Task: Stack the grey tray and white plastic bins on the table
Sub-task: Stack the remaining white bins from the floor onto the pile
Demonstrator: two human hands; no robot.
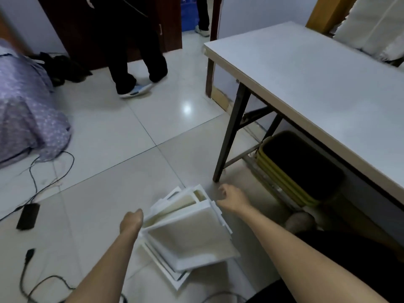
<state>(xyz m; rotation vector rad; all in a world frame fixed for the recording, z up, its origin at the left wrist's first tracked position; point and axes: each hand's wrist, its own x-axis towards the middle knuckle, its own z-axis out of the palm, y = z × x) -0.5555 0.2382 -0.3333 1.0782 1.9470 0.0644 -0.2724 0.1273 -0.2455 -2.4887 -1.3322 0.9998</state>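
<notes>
A loose pile of white plastic bins (188, 232) lies on the tiled floor (122, 132), just off the near leg of the table (317, 84). The bins sit skewed over one another, the top one tipped so its hollow faces up, with flatter white pieces poking out beneath at the front edge.

The left hand (131, 219) is at the pile's left rim; its fingers are tucked behind the bin edge, so whether it grips the bin cannot be told. The right hand (231, 199) hangs just beside the pile's far right corner, fingers loosely curled, holding nothing.

The table top is pale grey and stands to the right. Under it rests a stack of yellow trays (290, 171) with a dark inside. On the floor at left lie a black power adapter (28, 216) and black cables (52, 169). A bed with a purple spotted cover (26, 106) fills the left side. Another person's legs in dark trousers (135, 55) stand by a dark door.
</notes>
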